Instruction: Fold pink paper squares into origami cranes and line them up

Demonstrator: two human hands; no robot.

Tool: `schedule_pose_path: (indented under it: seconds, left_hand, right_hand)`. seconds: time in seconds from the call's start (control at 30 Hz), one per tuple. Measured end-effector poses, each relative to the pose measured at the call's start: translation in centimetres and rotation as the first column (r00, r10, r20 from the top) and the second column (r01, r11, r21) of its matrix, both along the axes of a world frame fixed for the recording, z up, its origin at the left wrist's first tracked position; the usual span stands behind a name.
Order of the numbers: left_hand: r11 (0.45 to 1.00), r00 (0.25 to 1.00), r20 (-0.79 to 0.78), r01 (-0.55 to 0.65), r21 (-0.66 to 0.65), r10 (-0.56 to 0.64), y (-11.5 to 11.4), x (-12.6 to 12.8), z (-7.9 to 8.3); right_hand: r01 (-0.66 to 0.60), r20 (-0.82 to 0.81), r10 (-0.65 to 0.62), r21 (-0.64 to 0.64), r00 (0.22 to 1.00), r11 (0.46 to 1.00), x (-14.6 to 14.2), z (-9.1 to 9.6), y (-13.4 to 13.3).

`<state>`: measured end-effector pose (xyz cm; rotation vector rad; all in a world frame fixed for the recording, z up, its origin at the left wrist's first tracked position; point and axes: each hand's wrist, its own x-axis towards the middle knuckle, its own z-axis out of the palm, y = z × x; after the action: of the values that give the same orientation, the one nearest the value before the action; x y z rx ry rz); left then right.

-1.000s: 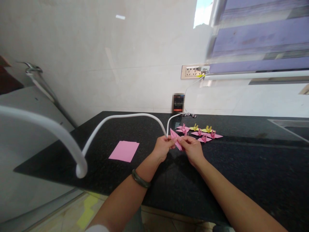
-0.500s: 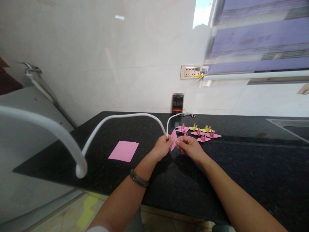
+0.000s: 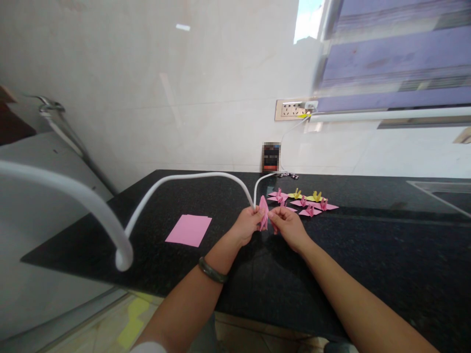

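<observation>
A small folded pink paper piece (image 3: 263, 212) is held upright above the black countertop (image 3: 368, 255). My left hand (image 3: 247, 225) pinches its left side and my right hand (image 3: 288, 223) pinches its right side, fingers closed on it. My left wrist wears a dark bangle (image 3: 212, 271). Just beyond my hands lie several finished pink and yellow origami cranes (image 3: 303, 201) in rows. A stack of flat pink square sheets (image 3: 189, 230) lies to the left of my hands.
A thick white cable (image 3: 184, 184) arcs across the counter from the left foreground towards my hands. A blurred dark device (image 3: 271, 157) leans on the wall, wired to a wall socket (image 3: 292, 109). A sink edge (image 3: 441, 191) shows at far right.
The pink paper piece has been turned from lying slanted between my hands to standing narrow and upright. Both hands have drawn slightly closer together.
</observation>
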<state>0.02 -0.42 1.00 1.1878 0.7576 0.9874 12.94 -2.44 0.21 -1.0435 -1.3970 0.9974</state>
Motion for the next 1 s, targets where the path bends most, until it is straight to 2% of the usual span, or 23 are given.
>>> schedule_pose_path:
  seconds: [0.07,0.17,0.33,0.47,0.7,0.93,1.0]
  left_hand:
    - [0.995,0.995,-0.036,-0.088,0.052,0.09,0.2,0.1,-0.2]
    - [0.963,0.963,-0.13,-0.214,0.162,0.236,0.5,0.2,-0.5]
    - [0.91,0.9,-0.251,-0.273,0.312,0.356,0.6,0.1,-0.7]
    - [0.902,0.893,-0.279,-0.246,0.355,0.353,0.6,0.0,-0.8]
    - [0.926,0.947,-0.188,-0.191,0.326,0.262,0.6,-0.1,-0.6]
    - [0.95,0.968,-0.141,-0.168,0.262,0.209,0.2,0.2,-0.2]
    - [0.944,0.96,-0.129,-0.21,0.255,0.248,0.2,0.2,-0.2]
  right_hand:
    - [0.097,0.11,-0.103,0.062,0.989,0.993,0.0,-0.1,0.0]
    - [0.182,0.292,-0.225,0.167,0.929,0.969,0.0,-0.1,-0.1]
    - [0.163,0.43,-0.265,0.259,0.863,0.952,-0.1,0.4,-0.5]
    - [0.127,0.471,-0.252,0.281,0.845,0.951,-0.1,0.6,-0.6]
    - [0.063,0.504,-0.237,0.339,0.83,0.939,0.2,0.8,-0.6]
    - [0.119,0.506,-0.318,0.387,0.802,0.914,-0.1,1.0,-0.8]
    - [0.139,0.511,-0.341,0.392,0.789,0.909,-0.2,0.9,-0.7]
